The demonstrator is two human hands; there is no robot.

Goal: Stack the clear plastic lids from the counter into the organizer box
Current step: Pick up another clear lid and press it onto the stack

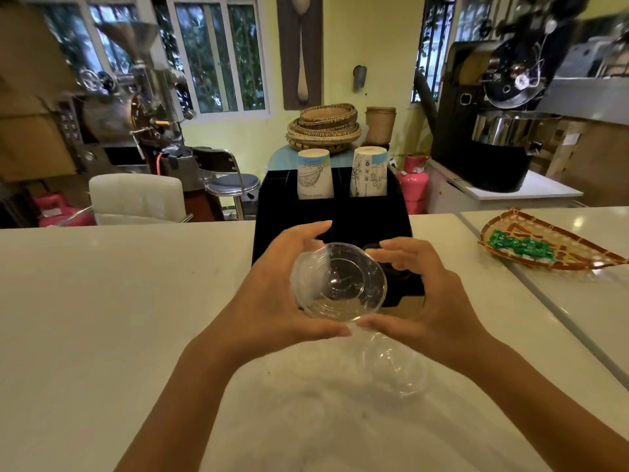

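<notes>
A small stack of clear plastic lids [340, 282] is held in the air between both hands, just in front of the black organizer box [332, 212]. My left hand [272, 291] cups the stack's left side and bottom edge. My right hand [425, 291] touches its right rim with fingertips and thumb. Another clear lid [396, 367] lies on the white counter [102, 318], below my right hand. The organizer's front compartments are mostly hidden behind the lids and hands.
Two upside-down stacks of paper cups [315, 173] [369, 172] stand in the organizer's back slots. A woven tray with green packets [544, 247] sits on the counter at right. Beyond the counter are a chair, coffee roasters and baskets.
</notes>
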